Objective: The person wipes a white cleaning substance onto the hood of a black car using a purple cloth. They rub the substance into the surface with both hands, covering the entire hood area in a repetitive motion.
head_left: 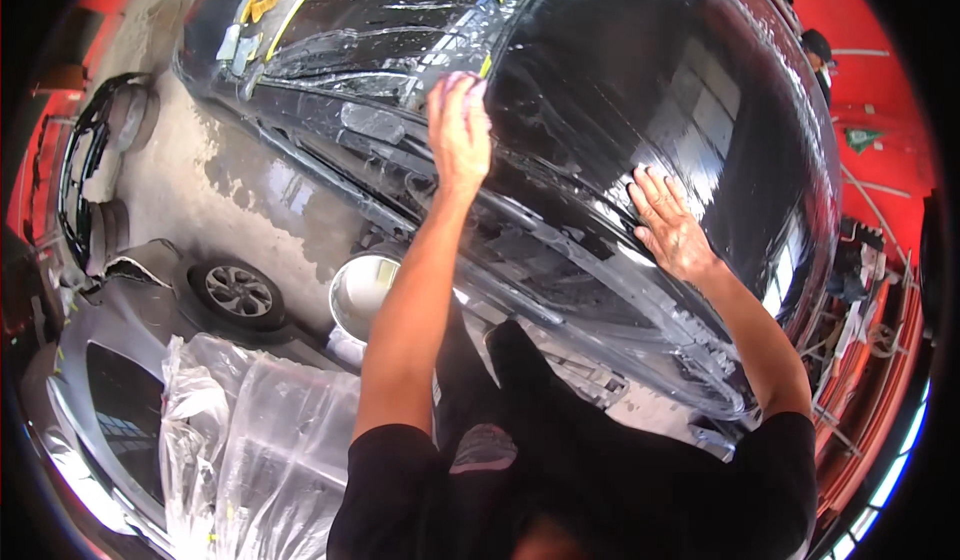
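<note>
My left hand (460, 140) is closed, its fingertips pressed down at the edge of a glossy black car panel (570, 90). A small pale-purple edge shows under the fingers; the rest of what they hold is hidden. My right hand (668, 222) lies flat on the same panel, further right, with its fingers stretched out and nothing in them. Wet streaks and whitish smears run over the panel. Beside my left hand, clear plastic film (340, 60) covers the neighbouring part of the car, with strips of yellow tape (300, 5) on it.
A white bucket (362, 295) stands on the wet concrete floor (270, 210) by my left forearm. Behind it are a wheel (240, 290) and a grey car (125, 360) partly draped in plastic sheeting (280, 420). Orange-red racking (875, 380) stands at the right. Another person (817, 50) is at the far right.
</note>
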{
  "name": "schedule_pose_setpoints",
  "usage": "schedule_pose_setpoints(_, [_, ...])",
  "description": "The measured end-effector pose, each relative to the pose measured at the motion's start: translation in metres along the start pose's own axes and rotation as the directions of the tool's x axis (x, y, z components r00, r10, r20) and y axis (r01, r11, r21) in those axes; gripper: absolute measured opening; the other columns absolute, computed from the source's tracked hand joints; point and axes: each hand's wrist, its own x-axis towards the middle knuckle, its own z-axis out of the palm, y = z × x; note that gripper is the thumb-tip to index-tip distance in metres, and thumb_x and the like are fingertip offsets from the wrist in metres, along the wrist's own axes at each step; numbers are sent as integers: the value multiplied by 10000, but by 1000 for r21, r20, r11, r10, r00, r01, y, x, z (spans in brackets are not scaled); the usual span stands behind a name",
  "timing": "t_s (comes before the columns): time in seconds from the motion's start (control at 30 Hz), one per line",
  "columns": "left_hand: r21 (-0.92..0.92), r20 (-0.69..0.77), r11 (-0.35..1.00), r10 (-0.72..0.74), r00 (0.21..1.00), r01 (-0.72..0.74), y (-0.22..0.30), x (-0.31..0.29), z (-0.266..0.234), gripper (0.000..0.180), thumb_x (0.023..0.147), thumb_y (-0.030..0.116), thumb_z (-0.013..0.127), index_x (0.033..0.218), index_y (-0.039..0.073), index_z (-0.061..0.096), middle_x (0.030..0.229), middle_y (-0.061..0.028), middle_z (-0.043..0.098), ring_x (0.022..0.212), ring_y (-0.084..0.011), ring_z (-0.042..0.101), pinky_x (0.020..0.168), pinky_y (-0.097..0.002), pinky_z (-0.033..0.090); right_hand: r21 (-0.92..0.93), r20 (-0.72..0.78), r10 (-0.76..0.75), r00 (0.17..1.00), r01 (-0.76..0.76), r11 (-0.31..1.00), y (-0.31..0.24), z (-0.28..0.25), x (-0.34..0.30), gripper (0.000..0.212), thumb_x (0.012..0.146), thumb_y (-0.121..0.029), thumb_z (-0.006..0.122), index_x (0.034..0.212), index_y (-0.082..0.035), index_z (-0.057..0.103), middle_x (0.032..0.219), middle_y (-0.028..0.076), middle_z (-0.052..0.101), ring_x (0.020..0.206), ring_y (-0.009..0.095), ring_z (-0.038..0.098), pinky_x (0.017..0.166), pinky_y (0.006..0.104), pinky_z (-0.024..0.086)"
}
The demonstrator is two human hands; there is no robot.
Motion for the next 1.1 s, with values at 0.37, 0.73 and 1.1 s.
schedule_pose_setpoints(0.37, [14,-102,992,-120,988,122,1,-2,-11,356,1111,199,540,1382,-16,626,1414,-266,570,1323,-437,563,1132,-494,458,-144,-155,-282,947,261,955,-35,-18,142,623,1086,-294,594,1611,6,446,1730,171,381,1633,325,291,1334,498,229])
schedule_pose_setpoints(0.73, [-51,-170,991,-132,977,125,0,-2,-1,362,1113,177,543,1407,-32,585,1394,-266,585,1281,-441,582,1116,-500,460,-69,-154,-384,910,378,923,-64,-14,231,558,1094,-265,586,1569,17,507,1711,173,412,1602,336,354,1321,511,251])
schedule_pose_setpoints(1.1, [88,-60,992,-88,994,93,11,-8,10,390,1059,191,642,1412,24,632,1442,-316,550,1313,-515,563,1099,-575,492,-135,-457,-160,875,110,985,83,-11,295,518,1111,-301,538,1539,-9,544,1667,175,478,1541,371,445,1268,541,328])
